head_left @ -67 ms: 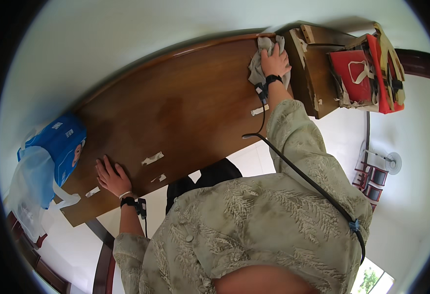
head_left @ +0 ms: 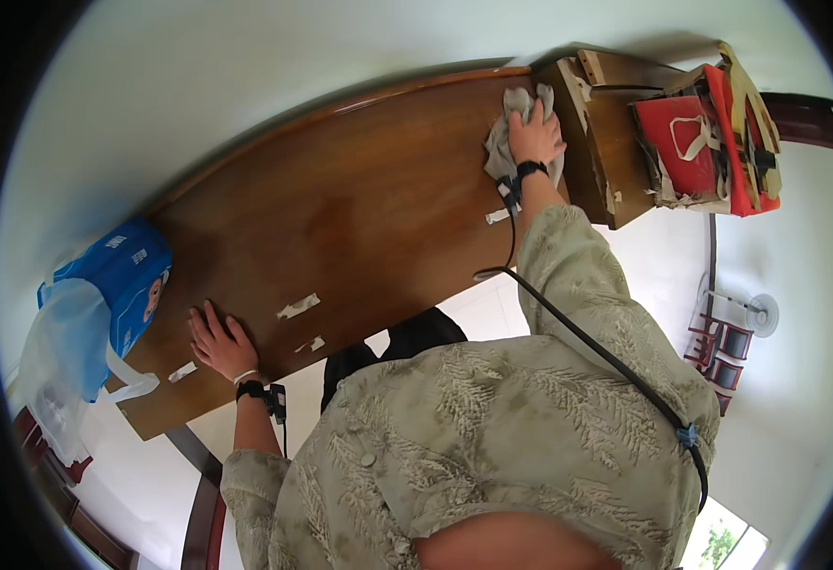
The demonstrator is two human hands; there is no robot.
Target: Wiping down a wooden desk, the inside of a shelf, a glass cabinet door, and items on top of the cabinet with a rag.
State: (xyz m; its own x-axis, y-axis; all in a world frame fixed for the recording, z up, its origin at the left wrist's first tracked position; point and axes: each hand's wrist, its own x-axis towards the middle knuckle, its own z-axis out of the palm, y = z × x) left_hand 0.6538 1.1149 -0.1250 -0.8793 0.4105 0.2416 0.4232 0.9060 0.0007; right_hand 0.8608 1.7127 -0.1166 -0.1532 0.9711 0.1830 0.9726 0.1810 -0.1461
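My right hand is on a crumpled grey cloth and presses it down at the far right end of a brown wooden tabletop. Its fingers bend over the cloth, which bunches up past the fingertips and beside the wrist. Toward the near left edge of the same top, my left hand lies flat with its fingers apart and nothing in it. Torn white paper scraps stick to the wood near the front edge.
A blue package and a translucent plastic bag stand at the left end. To the right, a worn wooden cabinet adjoins the top, with a red bag on it. A black cable runs along my right arm.
My right hand and the cloth have slid slightly toward me, away from the far edge. The left hand stays at its place on the wood.
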